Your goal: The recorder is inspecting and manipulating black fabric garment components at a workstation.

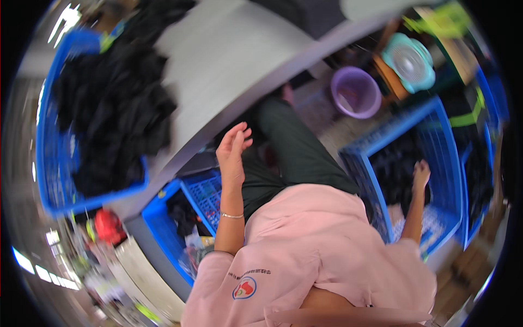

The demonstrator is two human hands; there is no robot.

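My left hand [233, 151] is raised near the edge of the grey table [218, 71], its fingers loosely bent and somewhat apart, with nothing visible in them. Out to the right, my right hand [421, 174] reaches over a blue plastic crate [400, 131]. Black pieces [400, 163] lie in that crate, right beside the hand. Its fingers are bent and blurred, so whether they grip any of the dark stuff is unclear.
On the table's left stands a blue basket [49, 136] heaped with black cloth [114, 109]. Another blue crate [158, 210] is below my left arm. A purple bucket [356, 92] and a turquoise fan [408, 61] stand at the upper right. More blue crates [474, 180] line the right side.
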